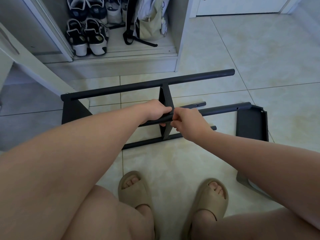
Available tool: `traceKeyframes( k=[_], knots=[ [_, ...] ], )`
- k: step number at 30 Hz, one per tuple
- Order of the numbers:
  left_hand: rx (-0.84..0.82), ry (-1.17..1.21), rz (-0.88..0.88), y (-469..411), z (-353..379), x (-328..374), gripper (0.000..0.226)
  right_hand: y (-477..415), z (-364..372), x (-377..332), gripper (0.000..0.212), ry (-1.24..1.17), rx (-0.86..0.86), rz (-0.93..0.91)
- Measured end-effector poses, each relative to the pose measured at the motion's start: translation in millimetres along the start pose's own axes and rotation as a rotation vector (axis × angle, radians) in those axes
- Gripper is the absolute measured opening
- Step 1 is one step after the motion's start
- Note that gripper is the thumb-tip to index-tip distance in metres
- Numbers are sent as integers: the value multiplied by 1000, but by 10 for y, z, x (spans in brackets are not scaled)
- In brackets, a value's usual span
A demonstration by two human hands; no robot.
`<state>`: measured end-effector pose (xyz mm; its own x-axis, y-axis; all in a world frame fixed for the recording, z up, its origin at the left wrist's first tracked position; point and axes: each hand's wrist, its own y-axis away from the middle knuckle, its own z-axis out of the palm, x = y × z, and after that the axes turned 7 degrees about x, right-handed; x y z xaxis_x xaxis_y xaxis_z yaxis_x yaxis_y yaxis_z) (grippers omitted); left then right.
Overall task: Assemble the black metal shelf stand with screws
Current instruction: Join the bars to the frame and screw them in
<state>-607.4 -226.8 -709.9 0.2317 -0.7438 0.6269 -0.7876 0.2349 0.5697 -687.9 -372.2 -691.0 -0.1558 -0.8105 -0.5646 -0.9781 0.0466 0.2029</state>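
Left hand (155,112) gripped pole (218,110); right hand (186,121) pinched pole at shelf (165,95) joint, screw unseen. We judged joint-fastening step; next needed tray (251,125), 3 o'clock.

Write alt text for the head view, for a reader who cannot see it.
A person's left hand grips a black tube of the half-built shelf stand lying on a tiled floor; the right hand, fingers curled, works at its joint.

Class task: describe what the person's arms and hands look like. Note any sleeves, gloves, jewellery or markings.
Both arms are bare: no sleeve shows on the left forearm or the right forearm as far up as the picture reaches. The left hand and right hand wear no gloves, and no ring, watch, bracelet or marking is visible.
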Motion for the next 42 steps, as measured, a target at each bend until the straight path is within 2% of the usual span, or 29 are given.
traceKeyframes(
  k=[2, 6, 13, 19, 25, 30, 34, 38, 42],
  knots=[
    [5, 13, 10, 3, 6, -14, 41, -7, 12, -11, 17, -61, 16, 43],
    [16, 6, 16, 10, 7, -7, 40, 20, 39, 25, 22, -359, 44, 192],
    [14, -14, 9, 23, 5, 18, 39, 42, -45, 92, 22, -502, -11, 209],
    [3, 0, 3, 24, -4, 10, 39, 2, -50, 70, 18, -504, -47, 234],
    [-6, 8, -11, 18, -12, 23, 39, -26, 4, 42, 18, -433, 14, 249],
    [-14, 19, 3, 18, -11, 22, 37, -5, -9, 48, 19, -559, 1, 334],
    [-29, 13, 13, 8, -17, 9, 35, -36, -26, 17, 18, -448, -2, 302],
    [-15, 19, 33, -6, 3, -6, 35, -20, -19, 27, 17, -596, -21, 371],
    [-40, 11, 30, -18, -6, -3, 34, -81, -48, 14, 19, -379, -20, 276]
  ],
)
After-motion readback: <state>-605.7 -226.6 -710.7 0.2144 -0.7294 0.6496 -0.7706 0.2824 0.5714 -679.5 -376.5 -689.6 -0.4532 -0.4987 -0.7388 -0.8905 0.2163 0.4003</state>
